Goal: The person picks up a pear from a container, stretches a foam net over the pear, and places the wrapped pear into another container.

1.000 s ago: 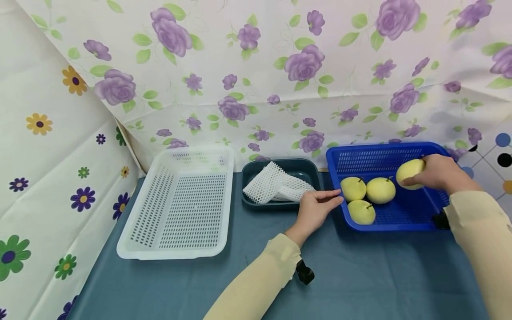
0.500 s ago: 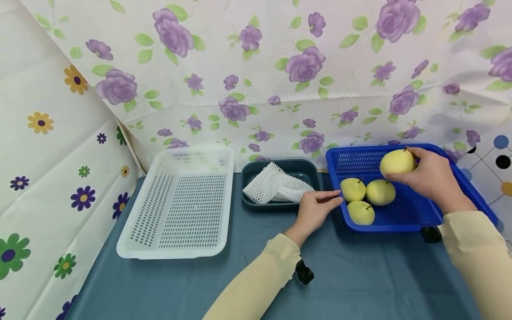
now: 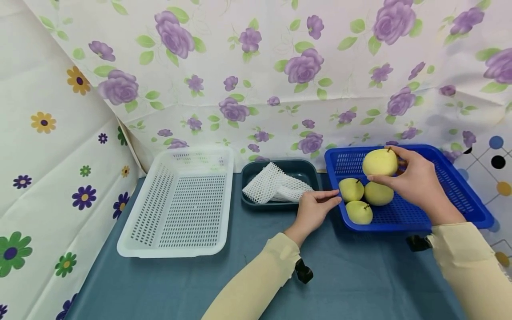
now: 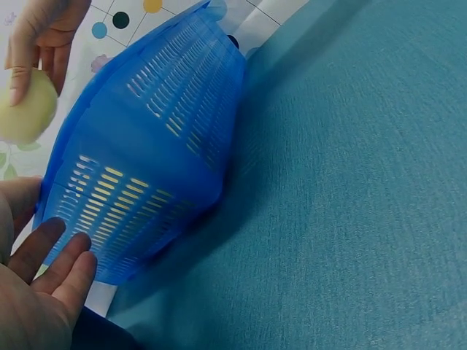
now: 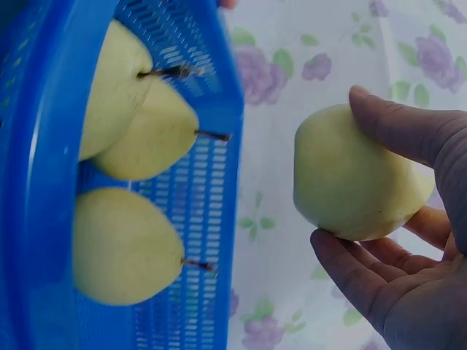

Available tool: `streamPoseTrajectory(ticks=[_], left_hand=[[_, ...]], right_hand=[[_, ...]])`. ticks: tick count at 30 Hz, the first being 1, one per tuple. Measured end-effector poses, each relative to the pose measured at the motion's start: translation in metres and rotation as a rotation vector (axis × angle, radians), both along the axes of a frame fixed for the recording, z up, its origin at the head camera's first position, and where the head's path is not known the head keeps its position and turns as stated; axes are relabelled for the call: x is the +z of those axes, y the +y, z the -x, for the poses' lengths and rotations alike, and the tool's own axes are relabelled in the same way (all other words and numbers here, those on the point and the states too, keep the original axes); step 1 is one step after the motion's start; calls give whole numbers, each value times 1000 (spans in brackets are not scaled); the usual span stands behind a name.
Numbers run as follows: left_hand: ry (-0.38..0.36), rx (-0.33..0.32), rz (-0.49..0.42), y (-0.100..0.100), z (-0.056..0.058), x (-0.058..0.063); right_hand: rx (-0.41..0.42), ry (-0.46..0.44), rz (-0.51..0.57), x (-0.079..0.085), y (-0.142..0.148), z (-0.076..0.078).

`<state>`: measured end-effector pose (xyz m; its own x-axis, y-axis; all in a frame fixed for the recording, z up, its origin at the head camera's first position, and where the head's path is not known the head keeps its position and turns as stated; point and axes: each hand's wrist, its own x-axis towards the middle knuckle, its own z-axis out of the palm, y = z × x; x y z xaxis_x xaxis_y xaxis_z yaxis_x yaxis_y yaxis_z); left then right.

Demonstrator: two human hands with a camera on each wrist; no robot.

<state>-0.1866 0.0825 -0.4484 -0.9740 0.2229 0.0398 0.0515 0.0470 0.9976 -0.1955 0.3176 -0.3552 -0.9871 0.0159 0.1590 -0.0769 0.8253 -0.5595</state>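
Note:
My right hand (image 3: 418,182) holds a pale yellow-green pear (image 3: 380,162) between thumb and fingers, raised above the blue plastic basket (image 3: 408,226). In the right wrist view the held pear (image 5: 357,175) is apart from the basket wall. Three more pears lie together at the basket's left end: one at the back (image 3: 352,190), one beside it (image 3: 379,194), one in front (image 3: 358,212). My left hand (image 3: 314,211) pinches the basket's left rim. In the left wrist view its other fingers (image 4: 69,273) extend along the outside of the slotted wall.
A dark green tray (image 3: 250,205) with white foam fruit nets (image 3: 276,184) in it stands left of the blue basket. Farther left is a white plastic basket (image 3: 172,253). A blue-grey cloth (image 3: 180,289) covers the table, and a floral sheet (image 3: 264,120) hangs behind.
My right hand has lifted the pear from the right part of the blue basket and moved it left, over the other pears. My left hand has stayed at the rim.

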Motion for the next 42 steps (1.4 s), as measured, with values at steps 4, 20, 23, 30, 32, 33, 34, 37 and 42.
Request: streamPoseTrajectory(ticks=[4, 20, 23, 30, 32, 33, 34, 37, 42], left_hand=[[-9, 1, 28, 2, 7, -16], [92, 34, 79, -31, 13, 3], [123, 74, 90, -42, 11, 16], [177, 69, 87, -74, -9, 65], [187, 52, 92, -82, -14, 72], [190, 44, 99, -86, -15, 74], [190, 38, 105, -89, -15, 73], [191, 20, 135, -96, -12, 64], [214, -17, 216, -106, -8, 49]], right_hand=[[20, 19, 31, 4, -12, -4], [97, 87, 94, 7, -56, -16], [115, 84, 94, 5, -64, -18], [168, 55, 117, -1, -82, -20], [182, 50, 124, -4, -86, -22], [192, 51, 131, -5, -89, -23], [205, 53, 137, -6, -91, -23], [244, 63, 158, -10, -99, -25], [313, 74, 159, -20, -112, -26]])
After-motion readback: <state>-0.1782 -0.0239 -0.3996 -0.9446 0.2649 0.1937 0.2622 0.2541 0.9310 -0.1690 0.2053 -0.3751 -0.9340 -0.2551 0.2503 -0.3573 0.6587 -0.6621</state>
